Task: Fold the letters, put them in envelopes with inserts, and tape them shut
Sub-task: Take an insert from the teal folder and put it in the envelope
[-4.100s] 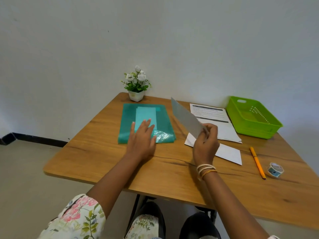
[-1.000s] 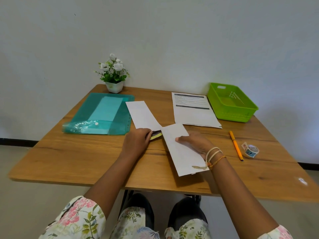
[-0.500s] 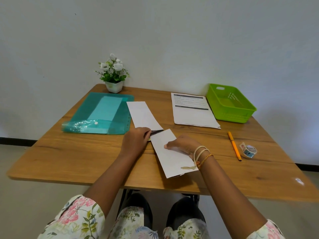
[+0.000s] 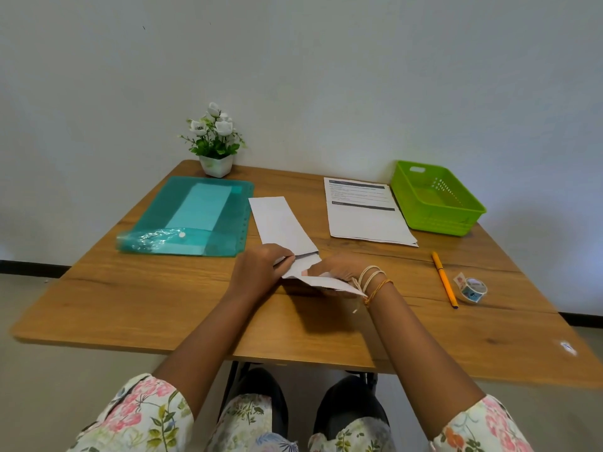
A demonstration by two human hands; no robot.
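Observation:
A white envelope [image 4: 321,279] is lifted a little off the table in front of me, its far end tilted up. My right hand [image 4: 339,269] grips it from above with the fingers curled round it. My left hand [image 4: 261,272] pinches a thin dark-edged insert [image 4: 306,255] at the envelope's open end. A second white envelope [image 4: 280,223] lies flat just beyond my hands. A printed letter sheet [image 4: 365,213] lies at the back right. A roll of patterned tape [image 4: 473,289] sits at the right.
A teal plastic folder [image 4: 163,220] holding a pale sheet lies at the back left. A small potted white flower [image 4: 215,141] stands by the wall. A green basket [image 4: 437,200] sits at the back right corner. An orange pen [image 4: 444,278] lies left of the tape.
The envelope in my right hand has slid left towards my left hand and its near end has come up off the table. My left hand has stayed in place on the insert.

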